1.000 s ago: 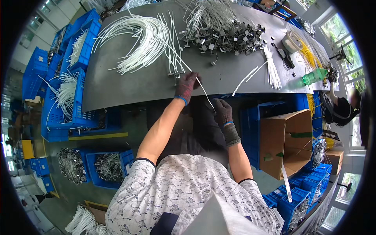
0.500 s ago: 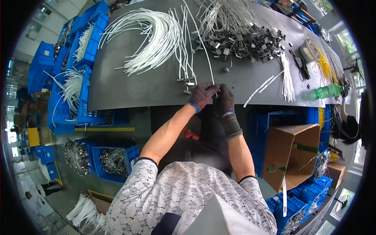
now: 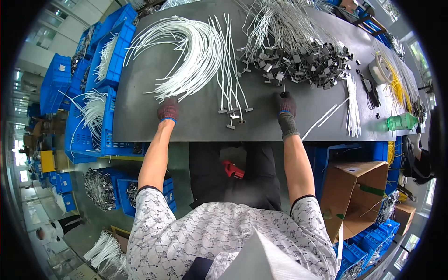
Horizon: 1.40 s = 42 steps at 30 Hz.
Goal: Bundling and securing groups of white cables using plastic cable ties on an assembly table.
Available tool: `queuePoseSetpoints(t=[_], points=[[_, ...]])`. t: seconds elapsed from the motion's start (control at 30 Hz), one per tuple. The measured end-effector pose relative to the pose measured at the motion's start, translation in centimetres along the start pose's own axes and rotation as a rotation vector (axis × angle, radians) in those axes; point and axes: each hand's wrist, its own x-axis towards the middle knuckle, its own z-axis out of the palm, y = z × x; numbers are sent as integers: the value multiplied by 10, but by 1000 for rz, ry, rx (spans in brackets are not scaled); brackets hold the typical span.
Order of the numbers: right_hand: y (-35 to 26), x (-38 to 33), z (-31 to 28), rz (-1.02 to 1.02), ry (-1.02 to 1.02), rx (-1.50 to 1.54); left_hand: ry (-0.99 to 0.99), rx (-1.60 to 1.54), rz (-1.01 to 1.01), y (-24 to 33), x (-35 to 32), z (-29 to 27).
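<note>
My left hand [image 3: 168,110], in a dark reddish knit glove, is closed at the lower ends of a curved bundle of white tubes [image 3: 198,56], apparently on one tube; its fingertips are partly hidden. My right hand [image 3: 286,106], gloved alike with a grey cuff, has its fingers drawn together on a small metal clip with a thin wire [image 3: 283,86], mostly covered by the glove. Just beyond it lies a heap of metal clips [image 3: 303,63] on thin wires. Between my hands, several white tubes with clips [image 3: 232,112] at their near ends lie side by side.
Blue crates [image 3: 108,65] line the table's left side. To the right lie a bundle of white strips [image 3: 353,109], black-handled tool [image 3: 371,93], white spool [image 3: 380,72] and green bottle [image 3: 402,122]. Below the table edge stands an open cardboard box [image 3: 347,196].
My hands, together at the table edge holding a white tube, have parted: left to the tube bundle, right forward to the clip heap. Another clipped tube now lies with the row between them.
</note>
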Motion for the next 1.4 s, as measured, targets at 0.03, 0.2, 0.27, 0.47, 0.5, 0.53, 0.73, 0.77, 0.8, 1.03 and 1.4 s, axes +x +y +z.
queuePoseSetpoints(t=[0.03,0.2,0.27,0.47,0.5,0.53,0.73,0.77,0.8,1.03,1.4], points=[[-1,3,2,6,-3,20,-38,-31,35,-3,0,3],[33,-20,-11,-101,-171,307,-110,-189,77,4,-15,-2],[59,-52,-18,-183,-335,759,-123,-366,30,7,-35,-15],[176,-200,-60,-159,-55,370,-819,-1710,-215,9,-133,-78],[202,-231,-60,-412,83,198,-924,-1934,-172,10,-148,-90],[229,-258,-61,-368,37,35,-937,-1908,-174,10,-161,-103],[386,-381,-94,82,-574,-371,-686,-2681,361,-13,-202,-205],[400,-391,-93,168,-530,-166,-617,-2825,437,-19,-205,-227],[410,-399,-89,331,-515,14,-552,-2967,530,-27,-208,-249],[388,-341,-24,129,-256,326,347,-1736,609,61,-156,-278],[254,-313,-87,-230,-215,-383,-335,-2371,-201,302,-114,-120]])
